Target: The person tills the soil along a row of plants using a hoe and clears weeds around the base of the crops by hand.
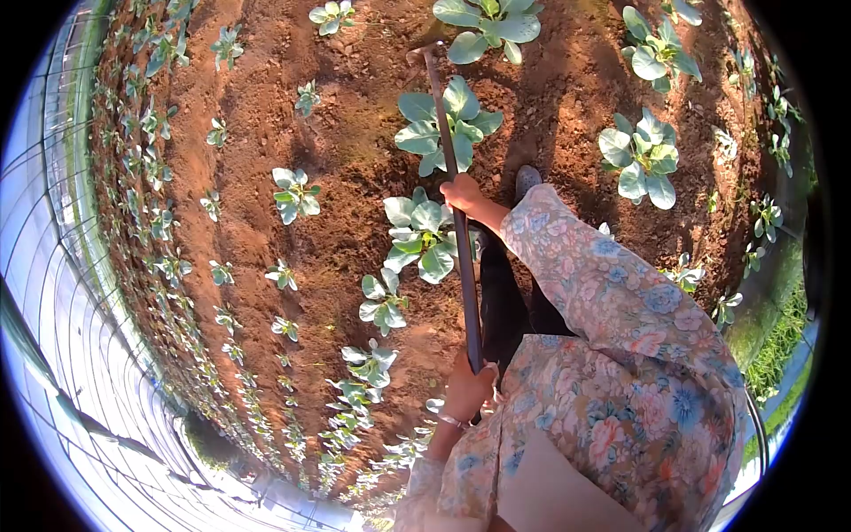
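Note:
Both of my hands grip the long dark handle of a hoe [467, 275]. My right hand [464, 195] is closed around it about midway up, beside a leafy plant [425, 235]. Lower down, near the handle's end and close to my body, my left hand [470, 387] is wrapped around it, with a bracelet at the wrist. The hoe's small head [424, 52] is at the far end, over the soil between two plants. Its shaft passes across a broad-leaved plant [417, 137] in this view.
Rows of green seedlings [295, 195] run through reddish-brown soil [257, 115]. More large plants grow on the right [640, 158] and at the top [489, 27]. My shoe [527, 180] stands between rows. A netted, curved structure [44, 222] lies along the left.

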The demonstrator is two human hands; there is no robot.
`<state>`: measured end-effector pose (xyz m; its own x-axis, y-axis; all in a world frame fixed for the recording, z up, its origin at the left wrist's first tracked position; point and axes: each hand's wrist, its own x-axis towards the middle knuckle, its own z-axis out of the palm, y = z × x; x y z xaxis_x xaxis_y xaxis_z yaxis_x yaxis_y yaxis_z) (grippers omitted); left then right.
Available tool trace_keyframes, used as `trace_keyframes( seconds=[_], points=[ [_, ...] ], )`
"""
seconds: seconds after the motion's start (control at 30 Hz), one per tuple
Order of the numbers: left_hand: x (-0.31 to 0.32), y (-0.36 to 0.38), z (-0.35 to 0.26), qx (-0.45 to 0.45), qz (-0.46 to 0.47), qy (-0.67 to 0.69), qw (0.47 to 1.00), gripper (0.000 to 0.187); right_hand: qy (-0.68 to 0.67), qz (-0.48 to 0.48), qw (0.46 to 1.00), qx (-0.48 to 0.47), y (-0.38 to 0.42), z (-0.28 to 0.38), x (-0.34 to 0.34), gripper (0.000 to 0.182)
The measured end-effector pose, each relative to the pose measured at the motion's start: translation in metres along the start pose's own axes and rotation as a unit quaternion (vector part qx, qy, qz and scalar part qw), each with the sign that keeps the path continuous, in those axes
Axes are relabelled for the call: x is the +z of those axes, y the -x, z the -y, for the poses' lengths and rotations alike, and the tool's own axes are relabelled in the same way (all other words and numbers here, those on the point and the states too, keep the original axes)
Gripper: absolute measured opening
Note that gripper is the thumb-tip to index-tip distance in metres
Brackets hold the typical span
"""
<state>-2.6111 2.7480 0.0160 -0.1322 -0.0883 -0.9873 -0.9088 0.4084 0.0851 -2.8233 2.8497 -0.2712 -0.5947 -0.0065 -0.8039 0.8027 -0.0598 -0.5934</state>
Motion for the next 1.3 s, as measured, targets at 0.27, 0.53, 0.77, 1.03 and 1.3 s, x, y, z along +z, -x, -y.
trace_keyframes(
  seconds=[0.27,0.53,0.77,1.03,1.3],
  points=[
    [-0.053,0.163,0.042,0.013,-0.034,0.120,0.992,0.011,-0.091,0.013,0.988,0.120,0.154,0.038,0.042,0.033],
    [-0.032,0.019,-0.026,0.113,-0.069,0.134,0.982,0.019,-0.132,0.097,0.986,-0.037,-0.033,0.032,0.066,0.025],
    [-0.083,0.141,-0.012,-0.025,0.076,0.321,0.944,0.018,-0.113,0.043,0.982,0.146,0.111,0.038,0.081,0.023],
    [-0.099,0.162,0.023,0.049,0.028,0.374,0.926,0.019,-0.163,0.103,0.978,0.079,0.111,0.032,0.142,0.020],
    [-0.072,0.118,0.098,-0.020,0.095,0.446,0.890,0.017,0.052,0.035,0.996,0.063,0.130,-0.053,0.136,0.022]
  ],
)
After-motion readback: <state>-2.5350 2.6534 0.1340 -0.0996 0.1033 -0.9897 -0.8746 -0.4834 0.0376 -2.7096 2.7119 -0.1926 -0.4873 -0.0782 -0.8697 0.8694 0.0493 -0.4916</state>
